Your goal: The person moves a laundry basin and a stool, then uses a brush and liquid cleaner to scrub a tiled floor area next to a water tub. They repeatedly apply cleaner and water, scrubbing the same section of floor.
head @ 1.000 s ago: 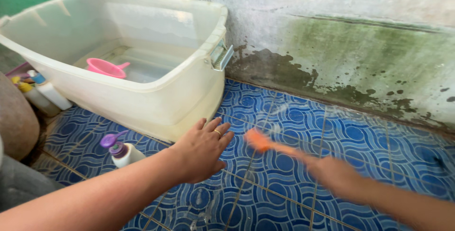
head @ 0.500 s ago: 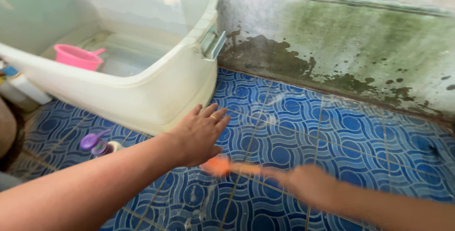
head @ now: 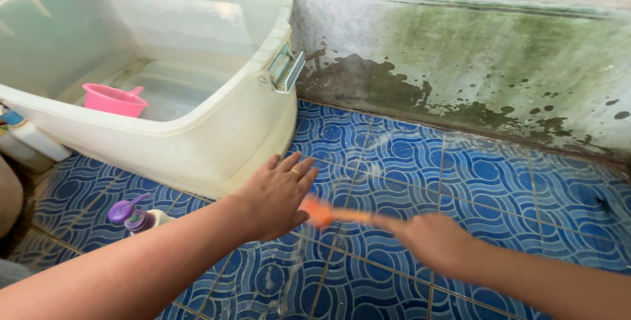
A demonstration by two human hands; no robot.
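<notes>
Although motion blur hides its detail, the orange brush point(head: 323, 214) reads as a light, stiff plastic tool with a head at one end and a slim handle running back into the right hand point(head: 427, 240). The head sits low over the blue patterned floor tiles point(head: 486, 182), just beside the left hand point(head: 275, 195); contact with the tile cannot be confirmed. Judged from the wet sheen on the floor, the handle is likely slippery, so hold it at the rear of the handle with a full wrap, as here. The right hand is closed around that handle. The left hand is flat, fingers extended and close together, holding nothing, a ring on one finger. Behind it stands a cream plastic tub point(head: 217, 136) holding a pink scoop point(head: 113, 99). A purple-capped bottle point(head: 135, 216) lies near the left forearm. The stained wall point(head: 473, 64) borders the floor.
</notes>
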